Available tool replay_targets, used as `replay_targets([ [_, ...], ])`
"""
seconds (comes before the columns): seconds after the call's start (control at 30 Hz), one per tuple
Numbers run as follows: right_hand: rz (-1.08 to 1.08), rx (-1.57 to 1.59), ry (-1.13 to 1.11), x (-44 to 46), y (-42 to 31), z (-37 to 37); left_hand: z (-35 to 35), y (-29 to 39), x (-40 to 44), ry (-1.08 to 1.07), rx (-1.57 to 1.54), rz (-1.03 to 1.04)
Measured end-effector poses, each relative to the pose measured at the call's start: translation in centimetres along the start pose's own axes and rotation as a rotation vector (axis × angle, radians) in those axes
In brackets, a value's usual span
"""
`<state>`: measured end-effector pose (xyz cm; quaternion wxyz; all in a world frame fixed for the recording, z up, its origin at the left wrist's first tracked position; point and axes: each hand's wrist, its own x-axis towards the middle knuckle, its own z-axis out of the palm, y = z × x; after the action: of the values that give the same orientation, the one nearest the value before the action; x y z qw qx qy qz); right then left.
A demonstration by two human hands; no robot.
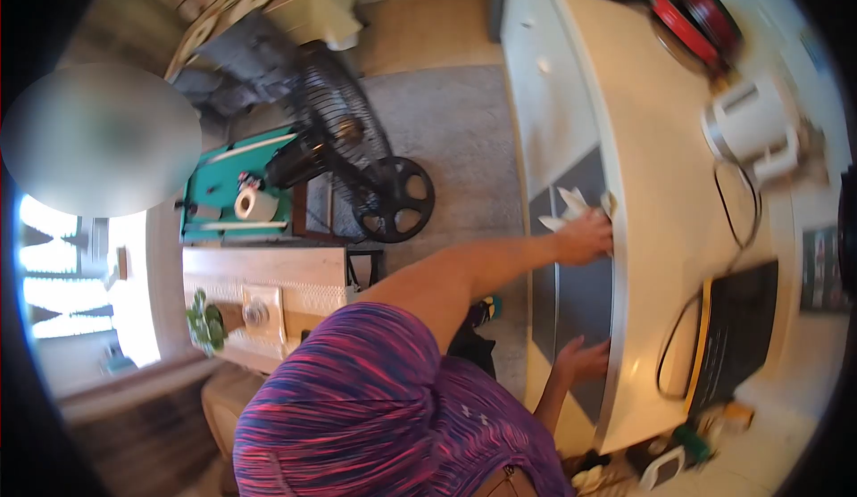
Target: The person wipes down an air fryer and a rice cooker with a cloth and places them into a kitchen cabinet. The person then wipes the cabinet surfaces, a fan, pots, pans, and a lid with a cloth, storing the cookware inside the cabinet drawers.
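My left hand [585, 238] is closed around a crumpled white wipe [569, 204], either paper or thin cloth, at the long front edge of the pale countertop [656, 220]. Loose corners of the wipe stick out past the fingers. Lower in the view, my right hand [582, 360] is at the same edge with its fingers apart and nothing visible in it. Some of its fingertips are hidden by the edge. Dark grey front panels [580, 305] lie below the countertop, between and behind both hands. White cabinet fronts [549, 78] continue beyond them.
On the countertop are a red pan [683, 28], a white kettle [754, 127] with its cord, and a dark flat panel with a yellow edge [736, 336]. Behind stand a black fan [344, 127], a green-topped table [228, 180] with a paper roll [256, 204], and a blurred round shape [103, 140].
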<state>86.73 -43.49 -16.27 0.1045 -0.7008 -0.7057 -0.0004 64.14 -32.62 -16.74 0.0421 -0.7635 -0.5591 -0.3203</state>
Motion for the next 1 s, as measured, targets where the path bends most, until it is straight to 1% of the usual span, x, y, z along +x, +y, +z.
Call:
replay_targets([
  [0.03,0.001,-0.038,0.015,-0.2,-0.1,0.1,0.6,-0.4,-0.1,-0.138,-0.069,-0.021],
  [0.07,0.020,-0.083,0.034,-0.2,-0.4,0.1,0.9,-0.7,-0.4,-0.104,-0.109,0.011],
  [0.1,0.005,-0.089,0.102,-0.3,-0.7,0.0,0.1,-0.5,-0.5,-0.074,-0.132,0.041],
  [0.13,-0.016,-0.105,0.165,-0.3,-1.2,-0.3,-0.3,-0.6,-0.5,-0.079,-0.092,0.056],
  [0.2,-0.074,0.142,0.175,-0.6,-1.7,-1.1,-1.6,-0.2,-0.9,-0.112,-0.034,0.054],
  [0.27,-0.090,0.153,0.281,-2.0,-2.6,-0.8,-3.2,-0.4,-1.5,-0.133,-0.022,0.061],
  [0.3,-0.030,0.130,0.296,-2.6,-3.3,-0.9,-3.9,-0.6,-2.1,-0.129,-0.036,0.074],
  [0.37,-0.047,0.157,0.345,-4.5,-4.7,-1.4,-6.0,-0.7,-3.3,-0.196,-0.060,0.070],
  [0.4,0.003,0.129,0.347,-5.2,-5.3,-1.7,-6.8,-0.7,-3.9,-0.200,-0.079,0.063],
  [0.47,-0.006,0.211,0.299,-6.8,-6.7,-2.5,-8.9,-0.6,-4.9,-0.233,-0.100,0.069],
  [0.5,0.039,0.191,0.304,-7.6,-7.4,-2.6,-10.2,-0.8,-5.4,-0.257,-0.099,0.081],
  [0.57,0.061,0.215,0.328,-9.5,-8.8,-2.8,-12.1,-2.0,-6.7,-0.259,-0.234,0.071],
  [0.63,0.098,0.226,0.316,-11.1,-10.0,-3.2,-14.4,-3.1,-7.3,-0.185,-0.322,0.083],
  [0.67,0.102,0.253,0.302,-11.7,-10.5,-3.5,-15.4,-3.1,-7.1,-0.199,-0.341,0.106],
  [0.73,0.121,0.257,0.299,-13.0,-11.2,-4.0,-17.0,-3.0,-6.6,-0.165,-0.237,0.133],
  [0.77,0.140,0.264,0.279,-13.5,-11.2,-3.9,-17.1,-2.9,-6.3,-0.169,-0.252,0.150],
  [0.83,0.168,0.266,0.276,-13.3,-11.6,-5.2,-16.8,-2.8,-5.3,-0.379,-0.291,0.369],
  [0.87,0.139,0.127,0.309,-12.2,-12.1,-7.6,-16.5,-2.9,-5.1,-0.377,-0.297,0.382],
  [0.9,0.110,-0.011,0.337,-11.4,-12.3,-8.9,-16.0,-2.9,-5.1,-0.424,-0.250,0.469],
  [0.93,0.120,-0.015,0.342,-11.2,-11.3,-8.2,-15.5,-2.9,-5.1,-0.470,-0.201,0.556],
  [0.97,0.150,0.021,0.159,-11.0,-9.6,-6.9,-15.0,-2.9,-4.8,-0.470,-0.207,0.565],
  [1.0,0.177,0.058,-0.026,-10.9,-8.7,-6.2,-14.4,-3.0,-4.5,-0.495,-0.131,0.597],
])
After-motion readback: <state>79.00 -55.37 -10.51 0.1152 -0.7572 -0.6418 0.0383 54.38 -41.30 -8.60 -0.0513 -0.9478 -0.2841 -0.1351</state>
